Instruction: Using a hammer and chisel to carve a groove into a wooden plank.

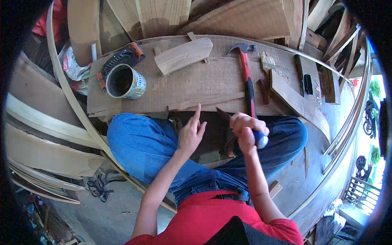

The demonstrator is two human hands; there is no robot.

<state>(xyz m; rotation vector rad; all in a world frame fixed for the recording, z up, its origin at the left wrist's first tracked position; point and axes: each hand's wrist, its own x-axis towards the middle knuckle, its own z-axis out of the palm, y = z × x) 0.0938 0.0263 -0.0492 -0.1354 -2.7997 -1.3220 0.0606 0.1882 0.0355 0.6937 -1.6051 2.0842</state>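
Observation:
My right hand is closed around a blue-handled knife. Its dark, pointed blade sticks out to the left, and the pale end of its handle shows under my fist. My left hand is empty, with the index finger stretched forward and the thumb apart. That fingertip is close to a thin wooden strip lying along the near edge of the wooden work board. A claw hammer with a red and black handle lies on the board, just beyond my right hand.
A paint can stands at the board's left, beside an orange and black tool. Farther back lies a wooden block. On the right are a brush and a curved wooden piece. Planks lean behind.

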